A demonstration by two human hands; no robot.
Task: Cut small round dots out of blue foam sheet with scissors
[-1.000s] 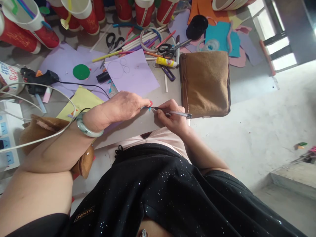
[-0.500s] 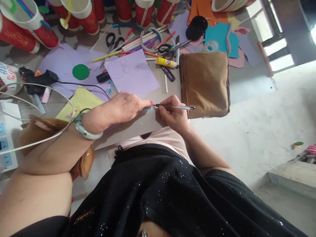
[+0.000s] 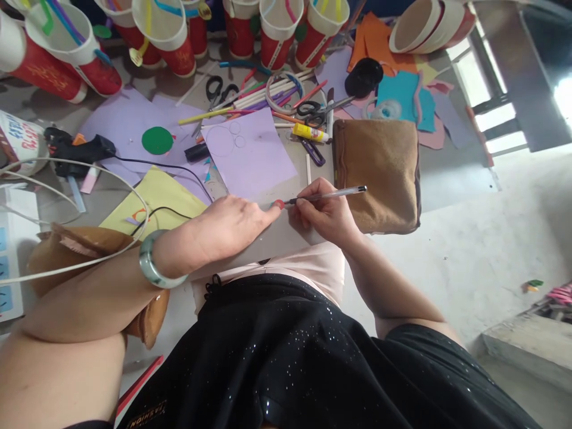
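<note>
My right hand (image 3: 328,211) grips a clear-barrelled pen (image 3: 344,193) in a writing hold, its tip pointing left, low over the tabletop near my left fingertip. A small red piece (image 3: 279,204) lies under the tip of my left hand (image 3: 227,223), with a bit of blue beside it. That hand presses down with an extended finger; its other fingers are mostly hidden. Just beyond both hands is a sheet of purple paper (image 3: 254,158) with several pencil-thin circles drawn on it. A white stick (image 3: 308,170) lies near my right hand.
A brown fabric block (image 3: 379,176) sits to the right. Behind lie scissors (image 3: 221,90), a glue stick (image 3: 310,132), a purple cutter (image 3: 314,152) and a green disc (image 3: 157,140). Red cups (image 3: 165,39) line the back. A glue gun (image 3: 80,152) and white cable (image 3: 75,271) are left.
The view has shifted, so the table things appear lower and slightly right. The pen tip stays close to the red piece under my left fingertip, and the pen's rear end now tilts up more.
</note>
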